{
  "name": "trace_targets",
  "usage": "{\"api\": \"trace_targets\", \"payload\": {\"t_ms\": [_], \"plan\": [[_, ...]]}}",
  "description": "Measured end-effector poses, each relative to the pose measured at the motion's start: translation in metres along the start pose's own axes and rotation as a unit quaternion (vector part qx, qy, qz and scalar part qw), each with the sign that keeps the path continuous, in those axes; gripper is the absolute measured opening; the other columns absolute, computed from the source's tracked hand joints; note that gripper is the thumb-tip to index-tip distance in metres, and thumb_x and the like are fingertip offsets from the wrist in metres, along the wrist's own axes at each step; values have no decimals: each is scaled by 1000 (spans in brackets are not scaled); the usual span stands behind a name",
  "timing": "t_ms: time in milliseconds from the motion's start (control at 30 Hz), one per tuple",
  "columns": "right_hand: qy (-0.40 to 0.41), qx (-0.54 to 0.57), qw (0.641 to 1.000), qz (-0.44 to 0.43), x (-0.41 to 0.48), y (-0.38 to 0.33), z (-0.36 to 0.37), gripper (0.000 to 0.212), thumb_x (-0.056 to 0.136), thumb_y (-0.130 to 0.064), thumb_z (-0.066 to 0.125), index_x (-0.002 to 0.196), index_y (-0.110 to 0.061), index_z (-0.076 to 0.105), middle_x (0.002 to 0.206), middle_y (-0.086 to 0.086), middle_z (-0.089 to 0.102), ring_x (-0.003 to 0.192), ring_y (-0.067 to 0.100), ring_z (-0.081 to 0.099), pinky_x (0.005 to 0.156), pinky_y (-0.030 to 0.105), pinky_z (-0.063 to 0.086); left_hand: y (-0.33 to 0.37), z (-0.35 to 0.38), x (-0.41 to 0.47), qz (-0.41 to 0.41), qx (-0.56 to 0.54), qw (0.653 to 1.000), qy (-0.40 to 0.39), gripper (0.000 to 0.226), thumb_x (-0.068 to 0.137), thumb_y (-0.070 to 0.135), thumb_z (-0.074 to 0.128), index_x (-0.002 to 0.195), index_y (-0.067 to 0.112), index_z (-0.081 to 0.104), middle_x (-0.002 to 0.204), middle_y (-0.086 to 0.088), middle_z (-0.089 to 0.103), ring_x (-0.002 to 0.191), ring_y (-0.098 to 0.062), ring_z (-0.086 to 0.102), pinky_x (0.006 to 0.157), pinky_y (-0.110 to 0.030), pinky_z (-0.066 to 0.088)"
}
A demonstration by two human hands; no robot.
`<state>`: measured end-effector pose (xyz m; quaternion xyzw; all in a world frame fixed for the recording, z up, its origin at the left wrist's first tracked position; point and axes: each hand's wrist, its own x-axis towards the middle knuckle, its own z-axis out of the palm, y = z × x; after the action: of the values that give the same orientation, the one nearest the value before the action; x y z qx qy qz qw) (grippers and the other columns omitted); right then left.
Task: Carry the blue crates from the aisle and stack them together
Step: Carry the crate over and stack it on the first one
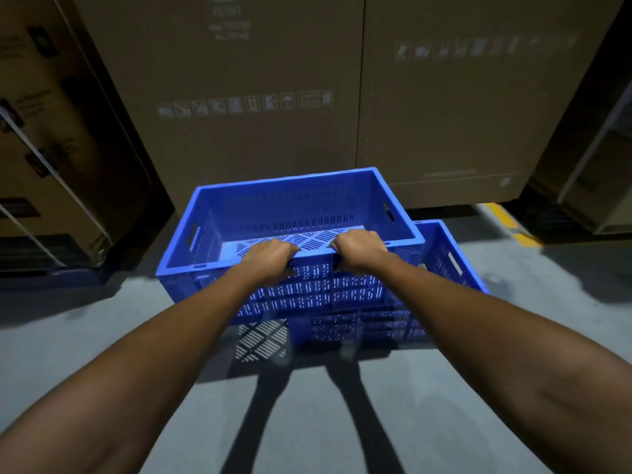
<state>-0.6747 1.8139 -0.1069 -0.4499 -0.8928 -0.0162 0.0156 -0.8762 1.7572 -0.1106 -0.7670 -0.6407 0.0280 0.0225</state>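
Both hands clamped on the near long rim of the upper blue crate (290, 213): left hand (270, 260) just left of the rim's middle, right hand (359, 251) just right of it, fingers curled over the edge and thumbs apparently tucked beneath, out of sight. Held side by side near the centre, probably to keep the load balanced while steering it with outstretched arms. Upper crate empty, perforated floor showing, slot handles cut into the short walls at 9 and 3 o'clock, left unused. Carried slightly skewed and offset toward 10 o'clock from the lower blue crate (444, 261), which sits on the grey floor (102, 336) and peeks out at 3 to 4 o'clock; whether the two already touch cannot be told, though the patterned shadow beneath suggests the near left corner hangs in the air. Likely mid-placement, needing a shift toward 3 o'clock to square up the rims before nesting. At 12 o'clock, tall cardboard cartons (256, 80) form a wall, which explains stacking in the open floor in front. Printed on them, a row of handling pictograms, an umbrella and upward arrows among them; the text lines above too blurred to read. Strapped cartons (44, 138) at 9 o'clock, yellow floor marking (506, 217) at 2 o'clock.
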Motion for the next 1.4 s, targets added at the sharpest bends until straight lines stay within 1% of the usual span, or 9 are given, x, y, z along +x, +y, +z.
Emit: {"api": "trace_targets", "payload": {"t_ms": [167, 300, 367, 500, 733, 933, 1133, 1267, 1400], "plan": [[-5, 4, 1000, 19, -4, 5, -1, 22, 77, -33, 76, 86, -18, 62, 94, 7, 67, 91, 32, 62, 68, 35, 38, 3, 0, 9, 4, -2, 1000, 2, 22, 86, 31, 67, 80, 22, 48, 95, -6, 65, 92, -31, 60, 71, -40, 50], [-5, 15, 999, 37, -1, 10, 4, 23, 76, -27, 74, 74, -18, 53, 87, 8, 65, 86, 33, 63, 67, 36, 41, 4, -1, 20, 14, 16, 1000, 9, 20, 87, 35, 68, 91, 17, 59, 98, -5, 66, 95, -29, 60, 69, -34, 42], [-5, 18, 999, 40, -2, 17, 4, 25, 76, -28, 74, 72, -18, 52, 80, 5, 60, 83, 32, 62, 65, 35, 40, 8, -1, 25, 15, 18, 1000, 10, 21, 87, 35, 68, 93, 17, 60, 98, -5, 66, 94, -29, 60, 71, -35, 44], [5, 6, 999, 34, -7, 42, 7, 26, 75, -36, 76, 82, -17, 62, 84, 4, 63, 86, 30, 61, 65, 34, 38, 28, 2, 37, 13, 6, 1000, 3, 17, 85, 32, 68, 93, 19, 60, 96, -5, 67, 93, -30, 61, 76, -41, 52], [12, 11, 999, 42, -21, 79, 11, 27, 77, -38, 76, 75, -19, 57, 77, 0, 57, 81, 27, 58, 63, 34, 37, 64, 1, 57, 18, 18, 999, 19, 12, 86, 27, 65, 94, 19, 60, 99, -6, 67, 95, -31, 62, 68, -36, 42], [22, 2, 998, 57, -34, 108, 13, 27, 74, -38, 75, 73, -17, 58, 71, -1, 57, 74, 26, 58, 60, 32, 36, 94, -3, 66, 22, 1, 1000, 15, 10, 87, 27, 63, 94, 21, 59, 100, -7, 67, 95, -33, 62, 74, -39, 49], [10, -6, 997, 76, -42, 136, 13, 27, 72, -40, 74, 73, -19, 58, 71, -2, 56, 68, 25, 51, 58, 32, 35, 124, -7, 78, 17, -2, 1000, 13, 17, 88, 21, 63, 82, 21, 47, 92, -6, 65, 89, -30, 61, 69, -37, 48], [4, -16, 997, 76, -50, 158, 13, 27, 71, -44, 74, 82, -21, 63, 74, -2, 57, 73, 26, 57, 59, 33, 38, 144, -8, 87, 16, -10, 1000, 17, 16, 88, 19, 62, 81, 21, 48, 89, -5, 64, 85, -30, 61, 66, -37, 48], [-2, -15, 996, 89, -58, 177, 13, 27, 71, -44, 74, 82, -21, 64, 73, -3, 58, 69, 24, 53, 60, 32, 39, 163, -7, 98, 21, -10, 1000, 18, 16, 88, 20, 63, 82, 21, 49, 88, -4, 64, 83, -29, 61, 66, -37, 49]]}}
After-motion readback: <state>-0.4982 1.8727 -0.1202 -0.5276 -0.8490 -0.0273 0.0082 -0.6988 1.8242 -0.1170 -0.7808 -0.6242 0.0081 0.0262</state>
